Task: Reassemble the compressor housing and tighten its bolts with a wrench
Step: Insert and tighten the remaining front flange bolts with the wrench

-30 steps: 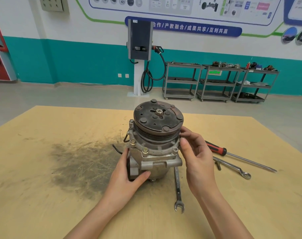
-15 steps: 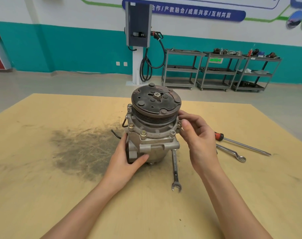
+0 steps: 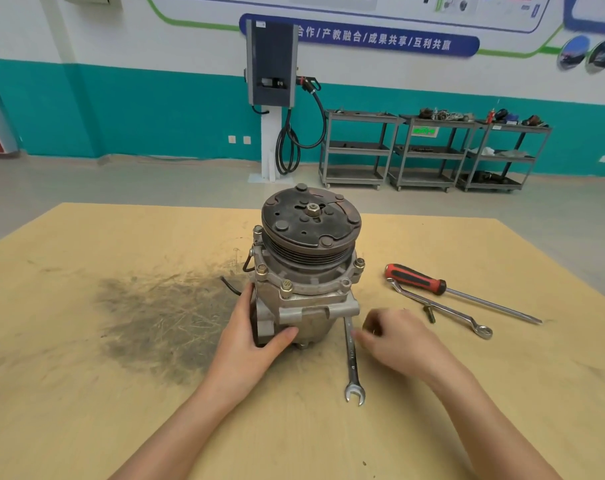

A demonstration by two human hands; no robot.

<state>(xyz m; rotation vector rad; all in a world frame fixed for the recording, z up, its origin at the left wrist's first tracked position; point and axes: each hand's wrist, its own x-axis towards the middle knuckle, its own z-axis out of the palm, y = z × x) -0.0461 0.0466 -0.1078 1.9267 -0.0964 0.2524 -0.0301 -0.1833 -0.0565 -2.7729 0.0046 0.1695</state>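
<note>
In the head view, the right hand (image 3: 394, 337) has left the bolt at the right side of the compressor (image 3: 306, 268), where it pinched a second ago, and has dropped to the combination wrench (image 3: 352, 358) lying on the table (image 3: 86, 393). It is blurred; its fingertips reach the wrench shank, but whether they grasp it cannot be told. The left hand (image 3: 251, 344) still grips the lower left of the housing, thumb across the front, fingers wrapped behind. The compressor stands upright at the table's centre, pulley on top. To the right lie one red-handled screwdriver (image 3: 443, 287), one ring spanner (image 3: 439, 308) and one loose bolt (image 3: 430, 314). Five bolt heads show around the flange.
</note>
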